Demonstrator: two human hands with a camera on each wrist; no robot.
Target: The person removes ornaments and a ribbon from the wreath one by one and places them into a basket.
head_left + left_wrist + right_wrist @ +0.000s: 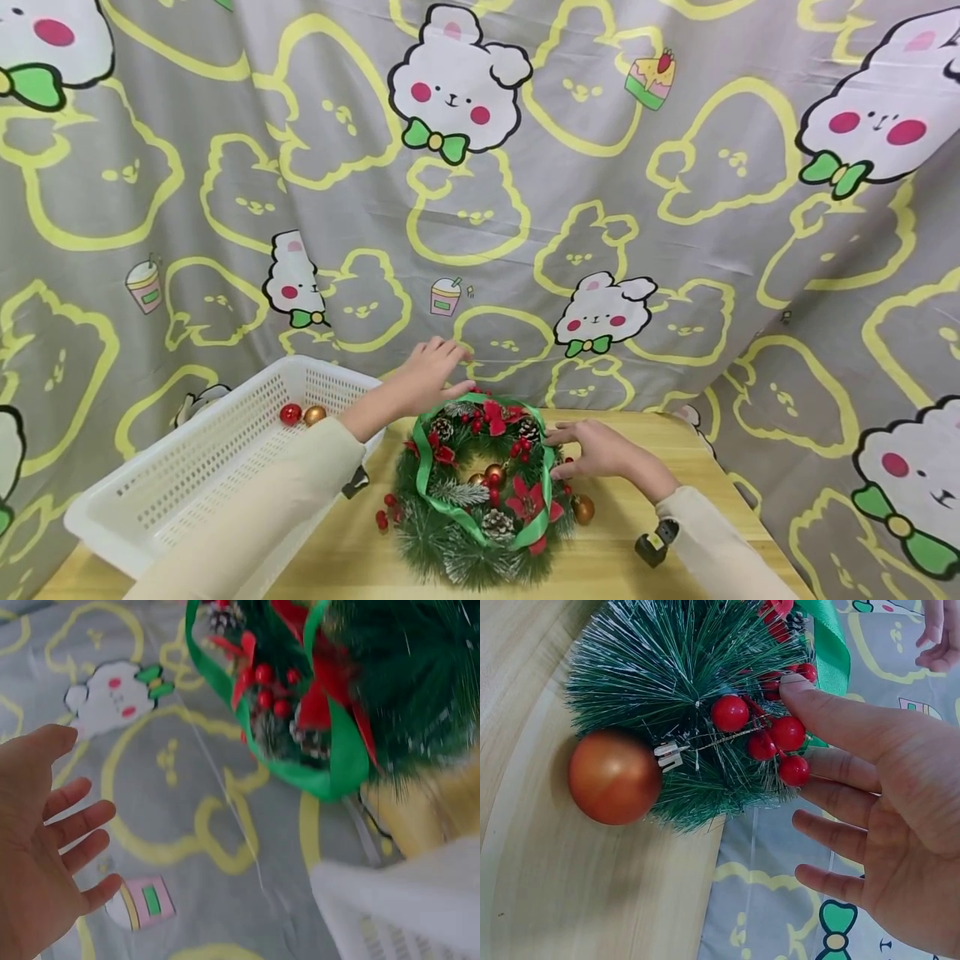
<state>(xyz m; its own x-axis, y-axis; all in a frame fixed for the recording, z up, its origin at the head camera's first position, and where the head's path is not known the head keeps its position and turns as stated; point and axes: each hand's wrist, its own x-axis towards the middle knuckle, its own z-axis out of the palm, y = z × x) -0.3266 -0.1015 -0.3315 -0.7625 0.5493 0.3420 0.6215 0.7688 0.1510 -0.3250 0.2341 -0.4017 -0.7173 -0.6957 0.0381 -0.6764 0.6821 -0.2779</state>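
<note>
A green Christmas wreath with red flowers, pinecones and berries lies on the wooden table. A loop of green ribbon runs around its top. My left hand is raised over the wreath's far left side, fingers spread and holding nothing; the left wrist view shows it apart from the ribbon. At the wreath's right side is my right hand, its fingertips right by the ribbon. In the right wrist view its thumb lies against red berries, with the other fingers loosely extended. An orange-gold ball hangs at the wreath's edge.
On the left stands a white perforated basket, with a red ball and a gold ball inside. A grey patterned curtain hangs behind the table. My left forearm reaches across the basket.
</note>
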